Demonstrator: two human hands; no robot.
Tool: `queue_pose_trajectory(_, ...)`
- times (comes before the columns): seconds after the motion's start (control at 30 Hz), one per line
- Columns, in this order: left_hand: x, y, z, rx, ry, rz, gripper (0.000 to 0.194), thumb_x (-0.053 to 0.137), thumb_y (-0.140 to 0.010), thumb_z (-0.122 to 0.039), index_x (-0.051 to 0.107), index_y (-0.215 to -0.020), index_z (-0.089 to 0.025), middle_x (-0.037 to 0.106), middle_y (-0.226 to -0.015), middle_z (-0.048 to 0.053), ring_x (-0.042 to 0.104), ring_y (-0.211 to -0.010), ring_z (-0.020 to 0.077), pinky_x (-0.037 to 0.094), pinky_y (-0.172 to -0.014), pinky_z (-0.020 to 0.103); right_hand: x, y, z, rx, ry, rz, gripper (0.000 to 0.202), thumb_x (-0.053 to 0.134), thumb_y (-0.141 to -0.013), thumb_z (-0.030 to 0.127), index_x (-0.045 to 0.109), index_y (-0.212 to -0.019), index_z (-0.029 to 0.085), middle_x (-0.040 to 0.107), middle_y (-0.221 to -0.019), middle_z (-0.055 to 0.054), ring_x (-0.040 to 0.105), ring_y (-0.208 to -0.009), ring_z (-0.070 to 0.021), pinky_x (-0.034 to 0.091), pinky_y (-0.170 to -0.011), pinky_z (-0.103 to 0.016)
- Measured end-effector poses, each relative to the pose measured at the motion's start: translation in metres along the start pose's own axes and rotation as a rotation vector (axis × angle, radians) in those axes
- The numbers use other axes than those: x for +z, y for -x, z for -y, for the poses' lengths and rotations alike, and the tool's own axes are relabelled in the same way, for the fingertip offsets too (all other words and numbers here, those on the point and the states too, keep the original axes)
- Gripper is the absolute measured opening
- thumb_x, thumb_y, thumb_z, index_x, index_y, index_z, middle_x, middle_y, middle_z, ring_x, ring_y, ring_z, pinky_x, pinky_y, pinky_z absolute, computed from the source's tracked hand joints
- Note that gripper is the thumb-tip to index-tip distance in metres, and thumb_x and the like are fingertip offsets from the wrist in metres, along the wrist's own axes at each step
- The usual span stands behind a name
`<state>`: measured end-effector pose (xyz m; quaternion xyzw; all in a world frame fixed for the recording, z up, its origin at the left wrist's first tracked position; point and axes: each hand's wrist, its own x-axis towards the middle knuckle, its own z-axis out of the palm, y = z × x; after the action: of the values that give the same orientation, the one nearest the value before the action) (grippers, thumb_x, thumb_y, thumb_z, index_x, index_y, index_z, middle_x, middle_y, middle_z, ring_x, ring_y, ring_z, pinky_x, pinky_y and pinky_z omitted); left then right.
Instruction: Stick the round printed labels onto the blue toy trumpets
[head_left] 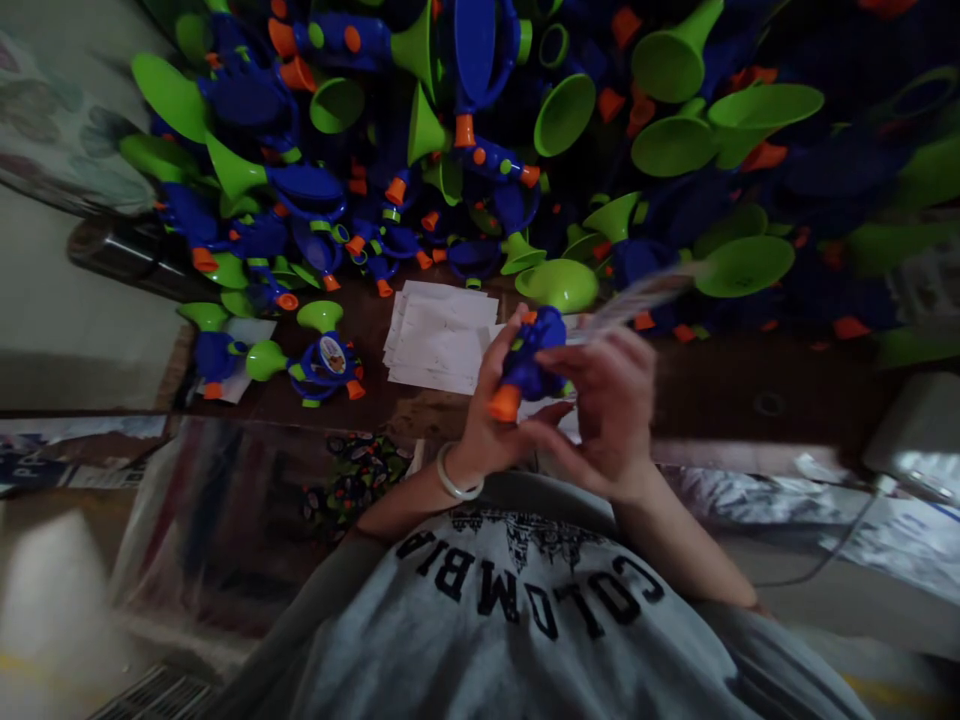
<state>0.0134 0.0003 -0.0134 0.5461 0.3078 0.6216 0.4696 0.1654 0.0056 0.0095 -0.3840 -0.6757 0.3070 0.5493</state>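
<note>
My left hand (489, 405) is wrapped around a toy trumpet (534, 350) with a blue body, an orange mouthpiece toward me and a green bell pointing away. My right hand (619, 410) is close against the trumpet's right side, its fingertips at the blue body. From the top of these right fingers a thin, pale sheet (637, 302) sticks out up and to the right, smeared by motion, so its print cannot be read. White papers (442, 335) lie just left of the trumpet, partly behind my left hand.
A big heap of similar toy trumpets (480, 170) covers the table's far side. At left, a trumpet with an oval sticker (332, 352) lies beside another trumpet (215, 350). A dark cylinder (127, 250) is at the left edge, a pale box (919, 440) with a cable at right.
</note>
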Motion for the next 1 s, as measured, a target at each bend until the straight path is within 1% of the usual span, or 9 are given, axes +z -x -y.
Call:
queue_pose_trajectory(0.07,-0.002,-0.002,-0.005,-0.027,-0.013,-0.030,0.075,0.085,-0.092,-0.027,0.050,-0.156,-0.041,0.054,-0.168,0.004,0.050,-0.159,0.0271,0.042,-0.135,0.049,0.001,0.004,0.010,0.014,-0.156,0.063,0.069,0.088,-0.080,0.048,0.058,-0.141,0.041,0.050,-0.158,-0.009,0.071,-0.124,-0.0325,0.067,-0.101,-0.058)
queue_pose_trajectory(0.13,-0.004,-0.005,-0.008,-0.050,0.051,-0.013,0.061,0.081,-0.095,-0.032,0.054,-0.150,-0.038,0.057,-0.165,0.005,0.055,-0.155,0.0287,0.043,-0.133,0.052,-0.002,0.001,0.018,0.033,-0.299,-0.032,0.045,0.084,-0.087,0.044,0.067,-0.127,0.037,0.060,-0.149,-0.006,0.076,-0.108,-0.0240,0.070,-0.090,-0.046)
queue_pose_trajectory(0.2,-0.005,-0.007,-0.009,-0.070,0.158,0.025,0.059,0.080,-0.095,-0.037,0.055,-0.149,-0.035,0.057,-0.166,0.007,0.054,-0.156,0.0305,0.043,-0.133,0.053,-0.007,-0.005,0.021,0.100,-0.388,-0.159,0.021,0.081,-0.091,0.036,0.072,-0.110,0.032,0.074,-0.118,-0.002,0.074,-0.088,-0.0157,0.067,-0.078,-0.033)
queue_pose_trajectory(0.23,-0.005,-0.007,-0.009,-0.090,0.214,0.044,0.061,0.079,-0.095,-0.038,0.054,-0.150,-0.034,0.056,-0.167,0.008,0.052,-0.157,0.0313,0.043,-0.133,0.053,-0.009,-0.008,0.020,0.146,-0.398,-0.214,0.014,0.082,-0.091,0.033,0.073,-0.101,0.030,0.076,-0.102,0.001,0.072,-0.081,-0.0131,0.064,-0.073,-0.029)
queue_pose_trajectory(0.3,-0.004,-0.009,-0.010,-0.130,0.294,0.067,0.064,0.078,-0.093,-0.040,0.052,-0.151,-0.033,0.054,-0.168,0.009,0.050,-0.159,0.0329,0.045,-0.132,0.054,-0.011,-0.013,0.018,0.231,-0.383,-0.287,0.015,0.088,-0.087,0.032,0.074,-0.091,0.027,0.074,-0.083,0.004,0.069,-0.074,-0.0103,0.059,-0.069,-0.023)
queue_pose_trajectory(0.43,-0.003,-0.010,-0.012,-0.148,0.286,0.103,0.068,0.078,-0.091,-0.043,0.049,-0.152,-0.034,0.052,-0.169,0.009,0.051,-0.158,0.0345,0.046,-0.131,0.056,-0.010,-0.015,0.014,0.312,-0.336,-0.310,0.021,0.094,-0.081,0.036,0.076,-0.087,0.027,0.074,-0.079,0.005,0.067,-0.068,-0.0092,0.057,-0.064,-0.022)
queue_pose_trajectory(0.53,-0.003,-0.009,-0.015,-0.163,0.243,0.126,0.070,0.077,-0.092,-0.045,0.047,-0.154,-0.034,0.051,-0.170,0.009,0.052,-0.157,0.0351,0.047,-0.130,0.056,-0.008,-0.013,0.014,0.311,-0.285,-0.292,0.022,0.094,-0.081,0.038,0.075,-0.087,0.027,0.073,-0.075,0.005,0.066,-0.063,-0.0107,0.057,-0.057,-0.025)
queue_pose_trajectory(0.67,-0.003,-0.009,-0.018,-0.187,0.249,0.125,0.071,0.079,-0.091,-0.042,0.048,-0.153,-0.034,0.051,-0.170,0.009,0.055,-0.154,0.0345,0.053,-0.125,0.052,-0.008,-0.012,0.014,0.299,-0.245,-0.307,0.021,0.092,-0.082,0.038,0.075,-0.088,0.027,0.072,-0.076,0.005,0.066,-0.064,-0.0106,0.058,-0.058,-0.024)
queue_pose_trajectory(1.0,0.002,-0.010,-0.014,-0.191,0.308,0.096,0.064,0.078,-0.093,-0.037,0.052,-0.151,-0.035,0.055,-0.167,0.007,0.055,-0.154,0.0324,0.049,-0.128,0.053,-0.007,-0.013,0.013,0.249,-0.153,-0.313,0.018,0.089,-0.086,0.035,0.074,-0.088,0.025,0.071,-0.078,0.004,0.066,-0.065,-0.0094,0.056,-0.058,-0.023)
